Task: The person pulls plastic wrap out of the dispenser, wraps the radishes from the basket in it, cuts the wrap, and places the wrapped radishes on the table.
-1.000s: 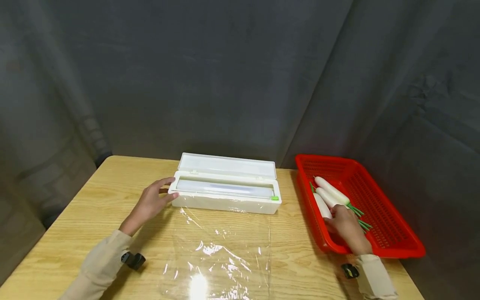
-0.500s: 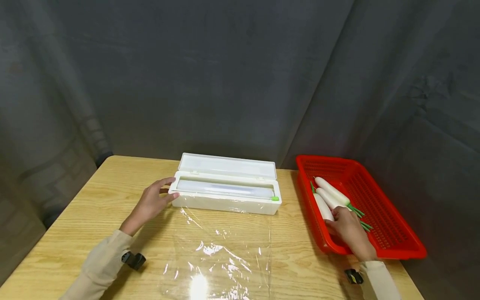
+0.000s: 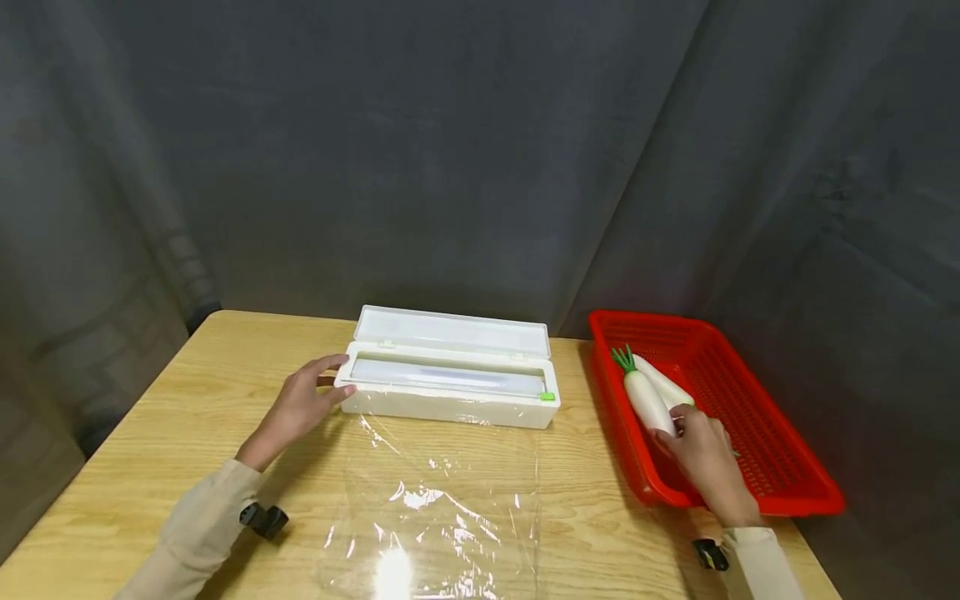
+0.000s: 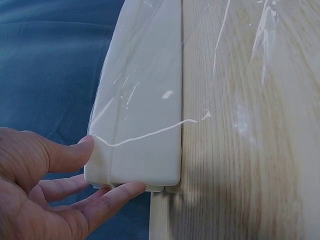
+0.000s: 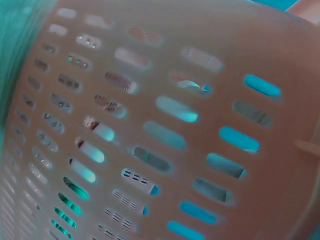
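Note:
A white cling film box (image 3: 450, 408) lies on the table with its lid up and a film roll inside. My left hand (image 3: 294, 410) grips its left end, thumb at the front corner; the left wrist view shows that thumb (image 4: 75, 156) over the film at the box's edge. My right hand (image 3: 703, 458) holds the lower end of a white radish (image 3: 647, 400), its green tops pointing away, inside the red basket (image 3: 795, 433). Another white radish (image 3: 667, 385) lies beside it; others are partly hidden under the hand. The right wrist view shows only the basket's slotted wall (image 5: 165, 115).
A clear film sheet (image 3: 442, 508) stretches from the box toward the near edge of the wooden table (image 3: 225, 358). A green slider (image 3: 547, 397) sits at the box's right end. A dark curtain (image 3: 450, 167) hangs behind and at both sides.
In my right hand, the radish has risen from among the others, and its green tops now show fully at the basket's left side. My left hand and the box have stayed put.

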Demonstrator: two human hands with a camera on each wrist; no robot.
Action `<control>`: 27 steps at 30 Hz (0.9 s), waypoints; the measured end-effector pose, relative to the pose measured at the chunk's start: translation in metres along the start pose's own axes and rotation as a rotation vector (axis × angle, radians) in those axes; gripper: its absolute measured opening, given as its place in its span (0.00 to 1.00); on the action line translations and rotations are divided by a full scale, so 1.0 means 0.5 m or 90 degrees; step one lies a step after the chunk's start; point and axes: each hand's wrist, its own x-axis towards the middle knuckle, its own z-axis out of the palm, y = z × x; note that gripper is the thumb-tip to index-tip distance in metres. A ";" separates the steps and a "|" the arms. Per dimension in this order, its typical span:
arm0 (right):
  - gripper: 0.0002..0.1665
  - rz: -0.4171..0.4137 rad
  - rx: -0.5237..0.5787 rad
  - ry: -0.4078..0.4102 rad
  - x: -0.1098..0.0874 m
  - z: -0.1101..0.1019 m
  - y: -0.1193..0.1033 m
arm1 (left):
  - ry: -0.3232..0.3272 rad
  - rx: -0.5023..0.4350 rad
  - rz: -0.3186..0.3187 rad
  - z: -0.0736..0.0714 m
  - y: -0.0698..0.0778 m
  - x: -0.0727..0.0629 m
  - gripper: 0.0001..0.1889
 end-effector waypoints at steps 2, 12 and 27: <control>0.19 -0.003 0.004 0.007 -0.001 0.001 -0.001 | -0.001 0.004 -0.001 -0.001 0.000 -0.003 0.29; 0.21 -0.063 0.043 0.081 -0.015 0.002 -0.001 | -0.006 0.019 0.005 0.002 0.006 -0.010 0.29; 0.22 -0.159 0.060 0.133 -0.008 -0.015 -0.050 | -0.002 0.021 0.012 -0.001 0.008 -0.001 0.29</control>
